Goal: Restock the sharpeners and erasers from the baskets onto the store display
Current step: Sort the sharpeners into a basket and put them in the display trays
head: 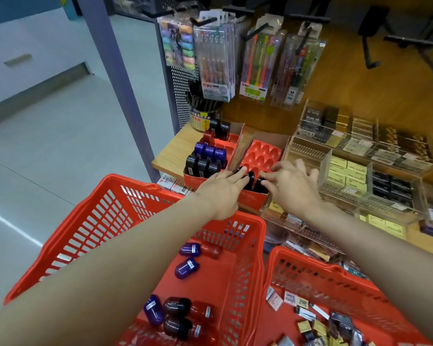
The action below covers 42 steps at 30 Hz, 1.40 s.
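Observation:
Two red sharpener display boxes stand on the wooden shelf. The left box (231, 139) holds black, purple and red sharpeners (209, 152). The right box's red tray (261, 154) has bare slots and a few black sharpeners (250, 180) in its front row. My left hand (220, 192) lays straight fingers on one of these. My right hand (291, 184) pinches the black sharpener beside it, blurred. Below, the left red basket (105, 216) holds several loose sharpeners (186, 267). The right red basket (318, 268) holds small packed erasers (294, 299).
A clear acrylic display (308, 156) with erasers in compartments stands right of the boxes. Pen packs (215, 61) hang on black hooks above, and a pen cup (203, 116) stands at the back left. A purple post (110, 58) and light floor lie to the left.

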{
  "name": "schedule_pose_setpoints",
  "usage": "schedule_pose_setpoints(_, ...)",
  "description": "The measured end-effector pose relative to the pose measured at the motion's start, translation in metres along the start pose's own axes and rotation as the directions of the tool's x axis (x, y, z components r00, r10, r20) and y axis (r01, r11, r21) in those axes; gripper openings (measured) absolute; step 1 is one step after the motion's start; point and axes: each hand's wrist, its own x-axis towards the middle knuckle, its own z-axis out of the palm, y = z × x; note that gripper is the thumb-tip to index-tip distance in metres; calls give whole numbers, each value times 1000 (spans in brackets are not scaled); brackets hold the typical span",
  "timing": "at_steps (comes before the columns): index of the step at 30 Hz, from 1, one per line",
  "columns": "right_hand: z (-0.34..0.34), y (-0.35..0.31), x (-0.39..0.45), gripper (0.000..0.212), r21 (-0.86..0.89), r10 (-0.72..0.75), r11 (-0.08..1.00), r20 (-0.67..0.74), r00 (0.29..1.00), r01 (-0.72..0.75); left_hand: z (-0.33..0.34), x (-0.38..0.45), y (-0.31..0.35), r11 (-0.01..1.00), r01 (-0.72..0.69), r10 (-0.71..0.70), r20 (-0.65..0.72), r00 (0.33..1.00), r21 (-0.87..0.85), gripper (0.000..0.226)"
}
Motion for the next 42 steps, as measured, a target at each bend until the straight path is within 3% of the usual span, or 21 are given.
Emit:
schedule_pose_setpoints(2, -4, -6, 1, 36, -31, 31, 999, 55, 998, -29, -1, -5, 0, 1000, -10, 10, -30, 999, -29, 72)
schedule_pose_setpoints(4, -13, -13, 3, 38, -68, 20, 998, 83, 996, -14, 3, -21, -7, 985, -78, 44, -206, 978, -156, 64)
schedule_pose_setpoints(6, -18, -20, -4, 36, 77, -42, 996, -64, 997, 46, 15, -47, -21, 960, -160, 51, -419, 906, -229, 47)
schedule_pose_setpoints(8, -18, -38, -20, 28, 357, -87, 916, -263, 961, 181, 40, -79, -44, 943, -144, -24, -494, 869, -299, 33)
schedule_pose_setpoints(10, -4, -68, -41, 19, 502, -152, 830, -219, 964, 245, 71, -109, -66, 929, -16, -129, -365, 922, -369, 29)
schedule_pose_setpoints(12, 25, -98, -57, 19, 554, -215, 812, -10, 977, 185, 103, -131, -87, 899, 154, -233, -149, 961, -411, 30)
schedule_pose_setpoints(16, 98, -133, -70, 22, 557, -199, 828, 408, 891, -70, 154, -147, -122, 779, 426, -405, 150, 902, -461, 37)
schedule_pose_setpoints(21, 188, -162, -94, 22, 380, -171, 918, 638, 751, -114, 222, -143, -145, 708, 583, -496, 307, 812, -399, 48)
schedule_pose_setpoints(25, 239, -175, -114, 42, 277, -192, 961, 707, 681, -17, 272, -139, -155, 737, 625, -516, 383, 766, -258, 70)
schedule_pose_setpoints(31, 264, -190, -131, 58, 148, -276, 960, 616, 738, 236, 300, -134, -161, 806, 581, -514, 353, 781, -111, 61)
schedule_pose_setpoints(34, 266, -194, -134, 50, 183, -353, 935, 578, 736, 305, 299, -130, -157, 842, 537, -487, 355, 798, -51, 56)
schedule_pose_setpoints(36, 262, -192, -132, 42, 339, -337, 926, 549, 765, 165, 297, -131, -152, 828, 549, -466, 398, 790, -120, 50)
schedule_pose_setpoints(38, 252, -188, -120, 41, 482, -200, 869, 552, 810, -114, 291, -131, -149, 739, 608, -476, 415, 775, -289, 45)
schedule_pose_setpoints(40, 238, -182, -103, 39, 533, -40, 738, 647, 761, -414, 275, -131, -146, 507, 646, -465, 450, 763, -571, 41)
schedule_pose_setpoints(42, 222, -176, -88, 31, 564, 31, 521, 738, 674, -641, 254, -130, -136, 217, 558, -428, 436, 792, -801, 27)
